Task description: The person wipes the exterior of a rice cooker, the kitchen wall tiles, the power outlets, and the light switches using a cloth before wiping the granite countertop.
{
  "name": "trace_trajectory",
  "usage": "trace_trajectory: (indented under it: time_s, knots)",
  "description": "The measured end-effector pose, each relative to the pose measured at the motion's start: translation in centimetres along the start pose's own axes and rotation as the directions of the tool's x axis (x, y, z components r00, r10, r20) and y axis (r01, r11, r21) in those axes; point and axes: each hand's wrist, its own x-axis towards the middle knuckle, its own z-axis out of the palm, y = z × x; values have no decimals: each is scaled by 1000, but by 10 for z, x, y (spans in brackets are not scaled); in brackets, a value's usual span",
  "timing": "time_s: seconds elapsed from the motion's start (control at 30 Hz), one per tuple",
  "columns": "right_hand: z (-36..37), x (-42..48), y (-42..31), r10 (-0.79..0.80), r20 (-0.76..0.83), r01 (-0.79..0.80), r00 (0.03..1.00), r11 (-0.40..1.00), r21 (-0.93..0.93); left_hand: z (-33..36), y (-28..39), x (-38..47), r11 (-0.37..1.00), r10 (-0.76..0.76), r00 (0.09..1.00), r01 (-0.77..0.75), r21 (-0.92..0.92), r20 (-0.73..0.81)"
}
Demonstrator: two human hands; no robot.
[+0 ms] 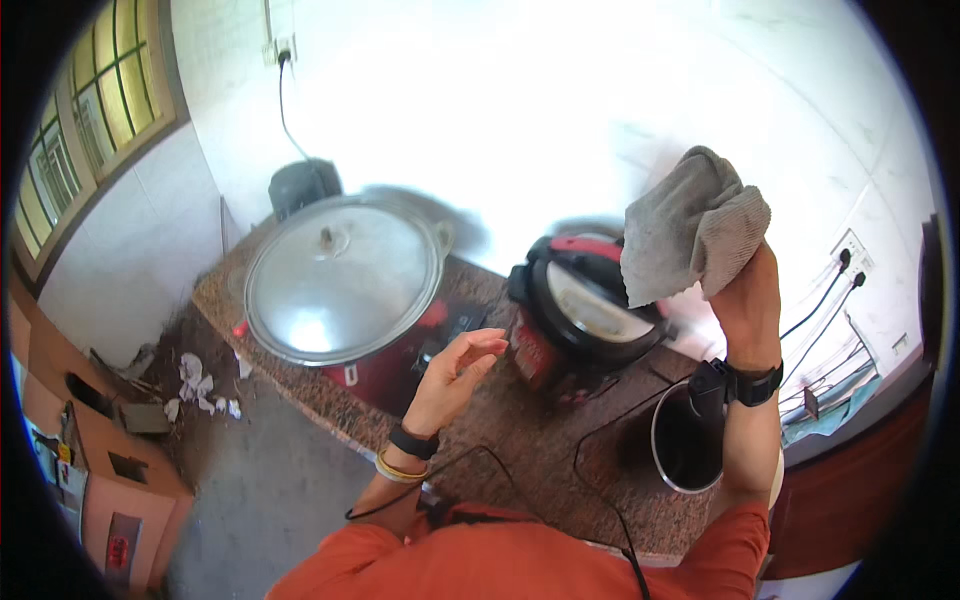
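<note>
My right hand (746, 304) is raised and grips a grey ribbed cloth (686, 225), held up in front of the white wall; the fingers are mostly hidden behind the cloth. Just left of the cloth and partly covered by it is a black and red electric pressure cooker (592, 300). My left hand (457, 375) hovers over the granite counter (495, 442), empty, its fingers loosely curved and the thumb apart. Beside it stands a large red electric cooker (379, 382) with a domed metal lid (349, 277).
A dark metal-rimmed pot (684, 442) stands below my right forearm. A black cable (581, 450) crosses the counter. Wall sockets (853, 251) with plugs are on the right. A black object (304, 184) sits behind the lid. Cardboard boxes (135, 480) and crumpled paper (195, 382) lie at left.
</note>
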Motion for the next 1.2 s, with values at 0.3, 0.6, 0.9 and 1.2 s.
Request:
trace_trajectory:
  time_s: [0.3,0.6,0.9,1.2]
  knots:
    - [90,41,138,73,168,147,983,236,-961,-152,42,-84,989,102,974,-77,128,-204]
    - [153,81,197,305,-110,-296,946,951,90,-279,61,-103,994,45,787,26,106,-615]
    - [181,173,162,-333,100,348,937,891,-293,-300,49,-91,999,53,687,-31,44,-724]
    - [159,307,165,-708,196,432,678,168,-886,-294,108,-27,890,261,919,-109,443,-297]
